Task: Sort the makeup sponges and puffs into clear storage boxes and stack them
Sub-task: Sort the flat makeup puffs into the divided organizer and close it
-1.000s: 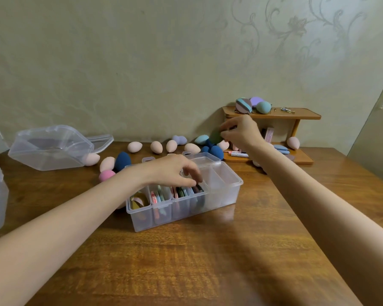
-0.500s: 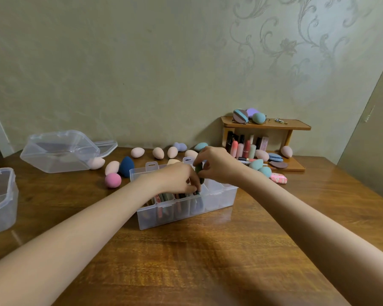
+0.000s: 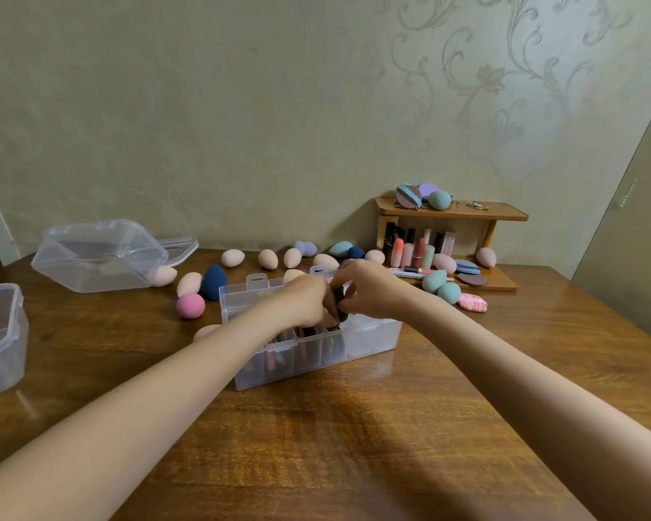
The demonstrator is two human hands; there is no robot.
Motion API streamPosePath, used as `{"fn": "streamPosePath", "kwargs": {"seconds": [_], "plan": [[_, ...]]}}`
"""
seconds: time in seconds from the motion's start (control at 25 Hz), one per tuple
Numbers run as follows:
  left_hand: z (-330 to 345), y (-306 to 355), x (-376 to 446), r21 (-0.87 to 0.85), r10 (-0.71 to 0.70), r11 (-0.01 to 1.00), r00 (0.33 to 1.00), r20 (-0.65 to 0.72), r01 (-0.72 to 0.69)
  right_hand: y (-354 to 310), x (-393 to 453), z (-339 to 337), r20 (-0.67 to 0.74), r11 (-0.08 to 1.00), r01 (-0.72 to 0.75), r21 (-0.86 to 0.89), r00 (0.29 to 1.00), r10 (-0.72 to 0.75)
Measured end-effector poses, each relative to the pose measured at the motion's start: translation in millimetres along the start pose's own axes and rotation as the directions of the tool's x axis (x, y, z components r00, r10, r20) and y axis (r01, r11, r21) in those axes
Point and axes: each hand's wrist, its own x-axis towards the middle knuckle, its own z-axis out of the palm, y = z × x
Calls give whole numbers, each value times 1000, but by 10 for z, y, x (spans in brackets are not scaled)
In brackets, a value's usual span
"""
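1. A dark puff (image 3: 341, 299) is pinched between the right hand (image 3: 369, 291) and left hand (image 3: 309, 300) at frame centre, just above the divided box (image 3: 373, 338).
2. Puffs are seen standing on edge in the box's left compartments.
3. Sponges (image 3: 190, 305) are scattered behind it; two clear boxes (image 3: 102, 257) are seen at left.

Wooden table (image 3: 354, 445) — clear boxes (image 3: 316, 355), loose sponges (image 3: 190, 305), small shelf (image 3: 451, 212).

A divided box (image 3: 309, 355) sits mid-frame on the table (image 3: 354, 445). Loose sponges (image 3: 267, 259) lie behind it. 2 boxes (image 3: 98, 257) lie at left, a shelf (image 3: 455, 212) at upper right.
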Motion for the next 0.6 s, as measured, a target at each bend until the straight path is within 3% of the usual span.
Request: {"fn": "streamPosePath", "kwargs": {"seconds": [0.12, 0.24, 0.36, 0.52, 0.6], "plan": [[56, -28, 4, -60, -28, 998, 994, -102, 22, 28, 21, 34, 104, 999, -32, -10, 994, 33], [124, -90, 54, -327, -166, 938, 978, -129, 116, 44, 49, 31, 163, 998, -47, -32, 985, 51], [196, -209, 92, -417, -222, 898, 963, -153, 141, 25, 60, -26, 187, 998, -23, -54, 982, 33], [154, -55, -54, -579, -171, 813, 977, -129, 66, -48, 80, -62, 224, 989, 23, -144, 975, 10], [171, -12, -137, -560, -146, 828, 963, -224, -5, -93, 110, -32, 240, 975, 38, -218, 971, 16]]}}
